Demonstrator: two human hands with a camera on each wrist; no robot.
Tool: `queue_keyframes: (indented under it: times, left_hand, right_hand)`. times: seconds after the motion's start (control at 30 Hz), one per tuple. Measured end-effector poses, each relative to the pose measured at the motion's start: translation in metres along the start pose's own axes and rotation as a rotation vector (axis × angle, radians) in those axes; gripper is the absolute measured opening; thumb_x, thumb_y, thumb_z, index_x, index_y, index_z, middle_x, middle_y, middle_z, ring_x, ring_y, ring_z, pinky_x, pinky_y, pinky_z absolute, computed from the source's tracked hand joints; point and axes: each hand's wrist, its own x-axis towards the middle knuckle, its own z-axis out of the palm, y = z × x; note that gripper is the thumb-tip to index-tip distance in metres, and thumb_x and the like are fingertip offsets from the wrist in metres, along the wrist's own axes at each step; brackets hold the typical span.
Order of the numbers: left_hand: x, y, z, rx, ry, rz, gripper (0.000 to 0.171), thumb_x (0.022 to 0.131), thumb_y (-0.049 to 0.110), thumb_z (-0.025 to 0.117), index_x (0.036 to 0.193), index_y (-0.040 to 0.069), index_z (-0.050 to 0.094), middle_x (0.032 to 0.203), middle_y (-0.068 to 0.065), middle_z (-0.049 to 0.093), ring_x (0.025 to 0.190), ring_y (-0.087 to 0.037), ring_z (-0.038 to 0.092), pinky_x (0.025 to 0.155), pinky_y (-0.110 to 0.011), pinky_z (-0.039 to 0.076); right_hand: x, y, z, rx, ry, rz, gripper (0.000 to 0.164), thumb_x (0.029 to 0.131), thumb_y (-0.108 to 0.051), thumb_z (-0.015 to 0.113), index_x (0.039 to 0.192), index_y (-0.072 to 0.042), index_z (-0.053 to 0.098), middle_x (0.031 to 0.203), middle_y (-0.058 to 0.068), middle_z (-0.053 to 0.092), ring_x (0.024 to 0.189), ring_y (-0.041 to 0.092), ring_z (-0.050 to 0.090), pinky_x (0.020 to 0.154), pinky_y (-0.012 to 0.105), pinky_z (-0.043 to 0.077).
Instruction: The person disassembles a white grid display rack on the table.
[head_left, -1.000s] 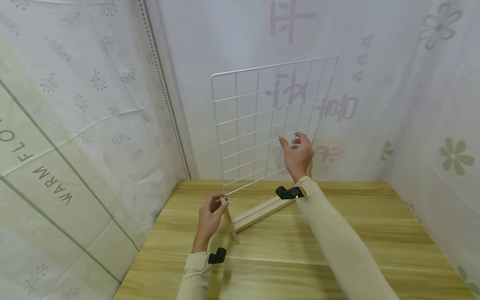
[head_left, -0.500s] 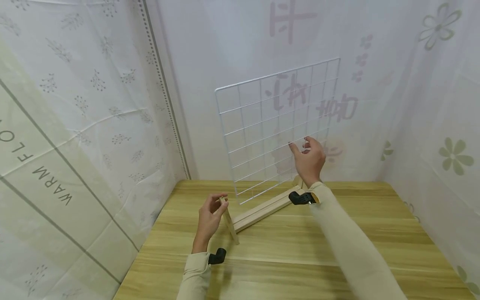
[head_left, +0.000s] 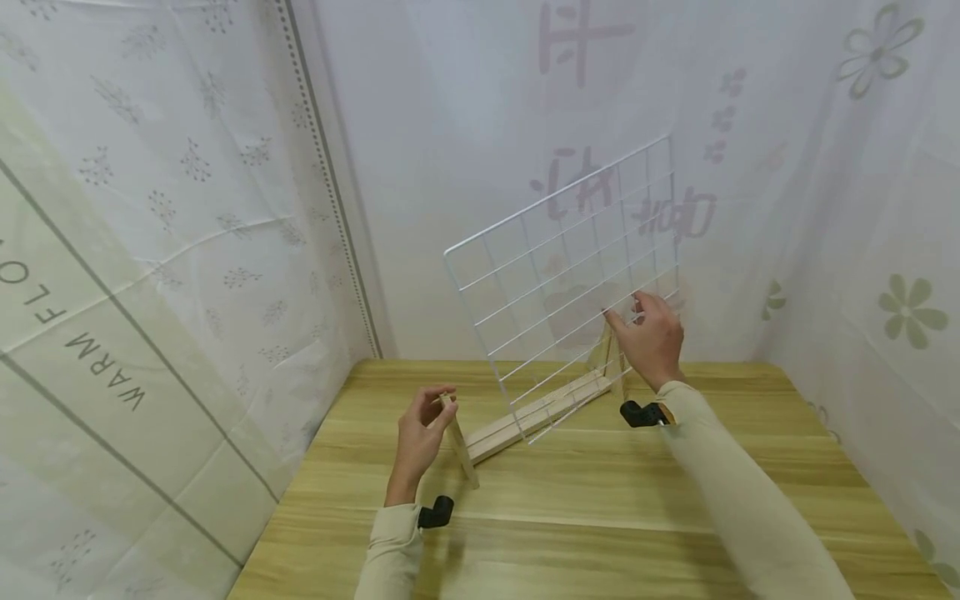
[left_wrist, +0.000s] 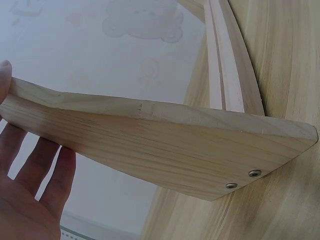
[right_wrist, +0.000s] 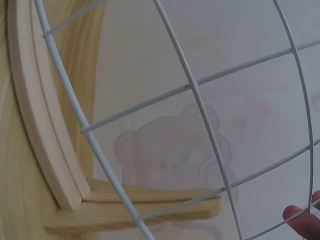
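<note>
My left hand (head_left: 417,437) grips the upper end of a light wooden side panel (left_wrist: 150,135), thumb on one side and fingers on the other. Two metal bolts (left_wrist: 255,173) show near its lower edge. A grooved wooden crossbar (head_left: 491,442) joins this panel to a second side panel (right_wrist: 150,207) farther back. With its thumb and fingers, my right hand (head_left: 648,340) holds a white wire grid panel (head_left: 557,195) by its right part. The grid is tilted, and its lower left corner overlaps the crossbar in the head view. In the right wrist view, only fingertips (right_wrist: 301,220) show.
The wooden stand rests on a wood-grain table (head_left: 570,533). Printed curtains (head_left: 180,250) hang to the left, behind and to the right of it. A black wrist camera (head_left: 437,512) sits on the left cuff, another (head_left: 642,414) on the right.
The right hand has moved right and down, carrying the wire grid away from the left hand. The grid has tilted, its left side sinking. My left hand and the stand have stayed put.
</note>
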Motion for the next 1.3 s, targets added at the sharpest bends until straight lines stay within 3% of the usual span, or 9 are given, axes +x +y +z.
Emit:
queue_keyframes:
  times: [0.27,0.53,0.7,0.93,1.17,1.3]
  left_hand:
    - [0.001,0.001,0.002,-0.019,-0.003,-0.003,0.033,0.099,0.004,0.062,0.131,-0.004,0.056,0.128,-0.021,0.065,0.119,-0.048,0.062,0.106,-0.060,0.047]
    - [0.000,-0.002,0.000,-0.034,0.013,-0.008,0.028,0.097,0.012,0.067,0.124,0.012,0.062,0.126,-0.009,0.068,0.117,-0.037,0.067,0.105,-0.051,0.051]
    - [0.001,-0.002,0.001,-0.037,0.013,-0.001,0.029,0.097,0.011,0.066,0.126,0.008,0.061,0.127,-0.011,0.068,0.116,-0.038,0.066,0.104,-0.052,0.051]
    - [0.002,-0.001,0.002,-0.011,0.010,-0.005,0.032,0.098,0.004,0.062,0.130,-0.001,0.058,0.129,-0.018,0.066,0.116,-0.037,0.065,0.103,-0.056,0.050]
    - [0.000,0.000,0.000,0.008,0.010,0.001,0.032,0.098,0.015,0.065,0.129,0.009,0.060,0.129,-0.010,0.067,0.118,-0.033,0.067,0.104,-0.048,0.053]
    - [-0.001,0.000,0.000,0.007,0.006,0.001,0.032,0.098,0.019,0.066,0.129,0.011,0.060,0.127,-0.008,0.067,0.118,-0.032,0.067,0.104,-0.047,0.053]
  right_hand:
    - [-0.016,0.030,-0.012,-0.094,-0.105,-0.091,0.044,0.082,-0.030,0.081,0.104,0.005,0.067,0.090,0.022,0.069,0.072,0.036,0.069,0.063,0.052,0.053]
    - [-0.035,0.054,-0.026,-0.165,-0.175,-0.248,0.043,0.074,-0.022,0.086,0.102,0.005,0.067,0.086,0.019,0.069,0.068,0.032,0.068,0.055,0.045,0.052]
    - [-0.042,0.067,-0.036,-0.215,-0.222,-0.329,0.049,0.071,-0.020,0.088,0.106,0.007,0.067,0.086,0.020,0.070,0.067,0.031,0.067,0.048,0.040,0.050]
    - [-0.050,0.089,-0.046,-0.310,-0.334,-0.373,0.050,0.074,-0.023,0.085,0.107,0.010,0.066,0.099,0.025,0.071,0.060,0.032,0.065,0.042,0.034,0.047]
    - [-0.059,0.106,-0.060,-0.369,-0.412,-0.423,0.049,0.075,-0.025,0.085,0.105,0.008,0.064,0.096,0.024,0.070,0.055,0.021,0.058,0.040,0.026,0.039]
    - [-0.065,0.116,-0.068,-0.394,-0.438,-0.481,0.050,0.080,-0.034,0.083,0.104,0.005,0.062,0.094,0.020,0.070,0.062,0.024,0.063,0.043,0.027,0.044]
